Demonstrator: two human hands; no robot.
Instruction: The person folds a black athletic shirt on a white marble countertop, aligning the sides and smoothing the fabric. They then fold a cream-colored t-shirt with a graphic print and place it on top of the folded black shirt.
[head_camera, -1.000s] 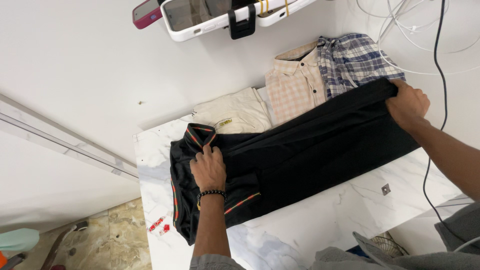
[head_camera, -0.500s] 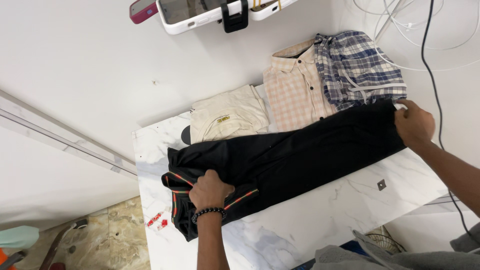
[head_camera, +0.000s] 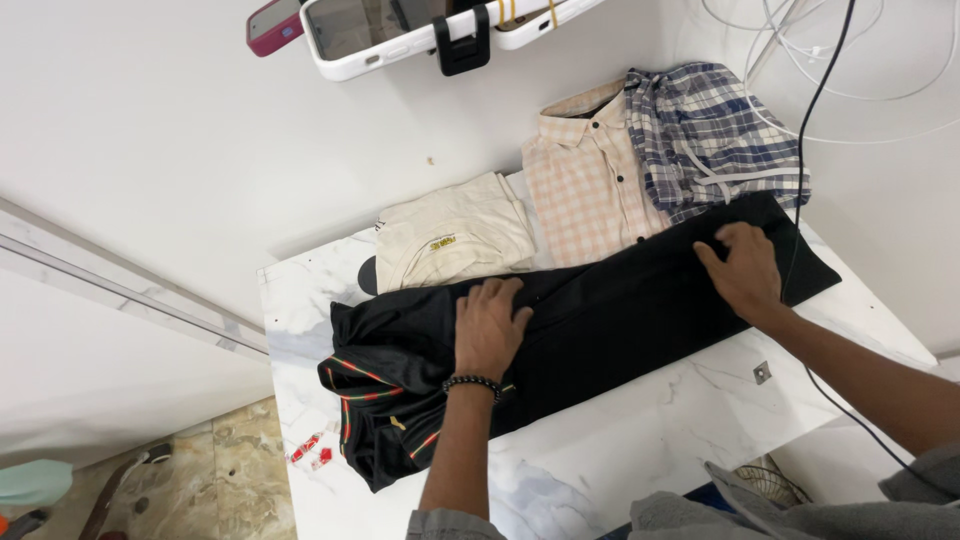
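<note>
Black shirt (head_camera: 600, 320), folded into a long band, is being pressed flat on the marble bench (head_camera: 640, 440), in front of three folded shirts. The left hand (head_camera: 490, 325) is being laid open, palm down, near its striped collar (head_camera: 375, 385); the right hand (head_camera: 742, 268) is being spread flat on the far end, grasping nothing.

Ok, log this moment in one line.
left hand: flat on black shirt | right hand: flat on its far end | shirt: folded lengthwise on table
</note>
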